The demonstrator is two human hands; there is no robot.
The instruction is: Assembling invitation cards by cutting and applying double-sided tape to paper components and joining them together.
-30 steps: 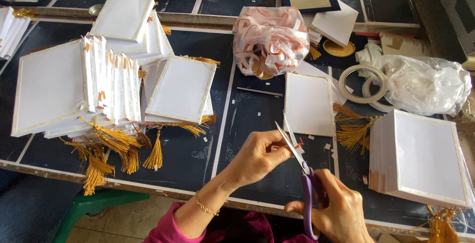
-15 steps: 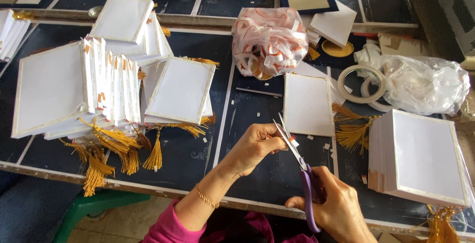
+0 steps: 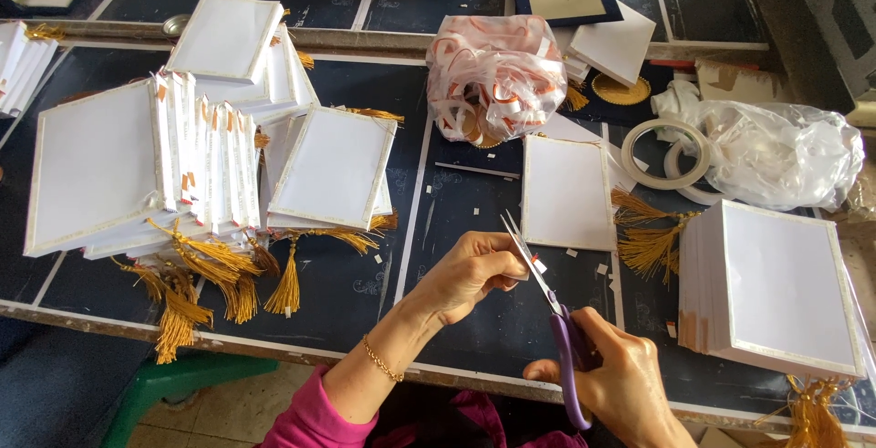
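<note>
two hands work at the lower middle of the frame over a dark surface (image 3: 347, 302). the right hand (image 3: 630, 380) has its fingers through the purple handles of a pair of scissors (image 3: 547, 311), closed round them in a firm grip; the blades are parted a little near the tips. the left hand (image 3: 474, 270) pinches a small piece of white tape (image 3: 537, 265) between thumb and fingertips, holding it right at the blades.

the scissors' long axis runs on a diagonal, handles at the lower right, tips pointing to the upper left of the frame, toward the left hand.

judging from how things lie, much is already made: a big heap of white cards with gold tassels (image 3: 182, 174) fills the left side, and a neat stack of white cards (image 3: 776, 288) stands at the right edge. a single white card (image 3: 566, 192) lies flat just above the hands, with loose tassels (image 3: 652, 238) beside it, so it seems not yet finished. small snipped bits dot the surface near the blades. rolls of tape (image 3: 671, 151) sit at the upper right beside a clear plastic bag (image 3: 785, 151), and a bag of peeled tape backing (image 3: 493, 78) sits at the upper middle.
</note>
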